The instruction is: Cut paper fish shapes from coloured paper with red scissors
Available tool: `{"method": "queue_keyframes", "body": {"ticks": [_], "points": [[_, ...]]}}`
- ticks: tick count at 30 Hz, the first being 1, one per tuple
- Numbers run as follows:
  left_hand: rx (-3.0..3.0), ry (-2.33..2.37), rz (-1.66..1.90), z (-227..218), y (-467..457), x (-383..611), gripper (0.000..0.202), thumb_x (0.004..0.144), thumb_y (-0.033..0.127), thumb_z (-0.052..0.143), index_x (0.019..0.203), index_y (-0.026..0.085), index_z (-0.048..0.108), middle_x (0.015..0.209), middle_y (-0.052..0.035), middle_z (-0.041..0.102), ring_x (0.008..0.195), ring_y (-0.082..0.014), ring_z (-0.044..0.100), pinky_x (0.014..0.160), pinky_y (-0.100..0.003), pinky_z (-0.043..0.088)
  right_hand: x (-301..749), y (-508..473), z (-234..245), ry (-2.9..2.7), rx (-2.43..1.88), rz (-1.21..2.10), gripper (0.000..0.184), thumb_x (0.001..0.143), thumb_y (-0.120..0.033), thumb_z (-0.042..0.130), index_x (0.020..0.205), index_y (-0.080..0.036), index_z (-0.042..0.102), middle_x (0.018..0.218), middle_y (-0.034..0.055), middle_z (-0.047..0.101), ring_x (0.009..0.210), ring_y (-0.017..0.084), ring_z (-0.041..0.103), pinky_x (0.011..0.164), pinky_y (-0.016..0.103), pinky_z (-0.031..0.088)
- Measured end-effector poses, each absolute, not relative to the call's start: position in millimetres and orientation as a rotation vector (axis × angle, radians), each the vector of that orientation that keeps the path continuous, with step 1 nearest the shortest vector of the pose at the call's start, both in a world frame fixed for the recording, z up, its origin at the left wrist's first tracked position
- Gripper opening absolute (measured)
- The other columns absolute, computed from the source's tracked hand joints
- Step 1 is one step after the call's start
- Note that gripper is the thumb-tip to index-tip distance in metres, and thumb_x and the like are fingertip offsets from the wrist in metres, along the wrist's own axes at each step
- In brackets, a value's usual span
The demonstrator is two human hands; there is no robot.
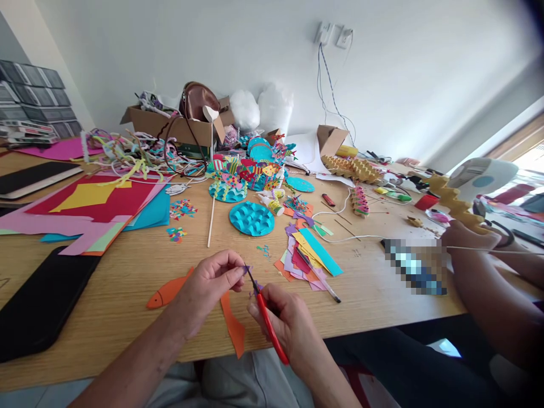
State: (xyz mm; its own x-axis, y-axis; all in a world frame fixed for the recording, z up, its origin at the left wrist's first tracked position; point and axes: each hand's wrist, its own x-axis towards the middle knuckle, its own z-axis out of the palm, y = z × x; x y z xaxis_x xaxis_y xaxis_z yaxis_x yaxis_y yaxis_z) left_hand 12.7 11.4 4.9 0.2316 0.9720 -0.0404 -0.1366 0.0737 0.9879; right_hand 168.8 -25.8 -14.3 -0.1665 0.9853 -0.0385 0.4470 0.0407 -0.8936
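My left hand [216,279] pinches a tiny scrap of purple paper [248,269] between thumb and fingertips, above the table's front part. Closed around red-handled scissors [268,324] is my right hand [291,318]; the dark blade tips reach up to the purple scrap. Partly behind my left wrist lies an orange paper fish [165,295] with a drawn eye. A curved strip of orange paper [233,328] rests between my forearms near the table edge. Tiny blue snippets [263,250] lie just beyond my hands.
A pile of coloured paper offcuts [293,258] with a pen [325,286] lies right of centre. Beyond are a blue wavy paper disc [251,219], a white stick [211,221] and a cardboard box [170,127]. Another person's hands [470,243] hold yellow zigzag material at right. A black case [46,306] lies left.
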Motion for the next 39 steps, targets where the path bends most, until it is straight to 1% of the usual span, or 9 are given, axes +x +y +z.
{"method": "queue_keyframes", "body": {"ticks": [7,12,17,20,25,34,39], "points": [[1.115,0.928,1.07,0,12,13,0.01,0.078,0.024,0.059,0.069,0.019,0.06,0.065,0.0017,0.058,0.065,-0.0125,0.054,0.065,-0.023,0.044,168,-26,-17,-1.656,-1.463,1.097,0.039,0.077,-0.048,0.056,0.057,-0.021,0.036,0.048,-0.0064,0.033,0.047,0.009,0.029,0.044,0.022,0.02],[1.029,0.878,1.079,-5,9,16,0.013,0.081,0.029,0.057,0.073,0.019,0.059,0.067,0.0027,0.058,0.066,-0.0115,0.053,0.067,-0.024,0.045,168,-25,-21,-1.642,-1.453,1.104,0.039,0.078,-0.049,0.055,0.058,-0.021,0.036,0.048,-0.0064,0.033,0.048,0.009,0.029,0.044,0.021,0.021],[1.077,0.895,1.083,-6,8,18,0.012,0.081,0.025,0.056,0.07,0.019,0.058,0.065,0.0032,0.057,0.066,-0.0111,0.052,0.068,-0.023,0.044,167,-25,-19,-1.626,-1.456,1.126,0.041,0.076,-0.051,0.056,0.057,-0.021,0.035,0.05,-0.0061,0.032,0.049,0.009,0.028,0.045,0.022,0.021],[1.108,0.9,1.063,-6,9,17,0.011,0.08,0.024,0.055,0.07,0.019,0.058,0.065,0.0034,0.056,0.066,-0.0111,0.052,0.067,-0.024,0.044,166,-26,-16,-1.628,-1.448,1.159,0.038,0.077,-0.047,0.057,0.059,-0.02,0.037,0.051,-0.006,0.033,0.05,0.009,0.029,0.046,0.022,0.021],[1.14,0.915,1.003,-6,9,16,0.012,0.079,0.025,0.055,0.069,0.018,0.058,0.064,0.0033,0.055,0.065,-0.0114,0.052,0.065,-0.024,0.043,167,-28,-14,-1.618,-1.433,1.19,0.036,0.079,-0.044,0.057,0.06,-0.02,0.037,0.052,-0.0064,0.033,0.051,0.009,0.029,0.046,0.021,0.021],[1.182,0.93,0.991,-2,11,16,0.011,0.076,0.025,0.056,0.067,0.018,0.057,0.062,0.003,0.054,0.064,-0.0119,0.05,0.063,-0.024,0.042,170,-26,-18,-1.651,-1.416,1.146,0.038,0.079,-0.044,0.057,0.059,-0.021,0.034,0.052,-0.0067,0.029,0.052,0.009,0.027,0.046,0.021,0.02],[1.174,0.953,0.997,1,10,14,0.011,0.076,0.026,0.057,0.068,0.018,0.059,0.063,0.0024,0.055,0.065,-0.0129,0.051,0.065,-0.025,0.043,171,-27,-19,-1.649,-1.445,1.151,0.039,0.079,-0.043,0.058,0.058,-0.021,0.034,0.052,-0.0067,0.03,0.051,0.009,0.027,0.045,0.021,0.02]]}}
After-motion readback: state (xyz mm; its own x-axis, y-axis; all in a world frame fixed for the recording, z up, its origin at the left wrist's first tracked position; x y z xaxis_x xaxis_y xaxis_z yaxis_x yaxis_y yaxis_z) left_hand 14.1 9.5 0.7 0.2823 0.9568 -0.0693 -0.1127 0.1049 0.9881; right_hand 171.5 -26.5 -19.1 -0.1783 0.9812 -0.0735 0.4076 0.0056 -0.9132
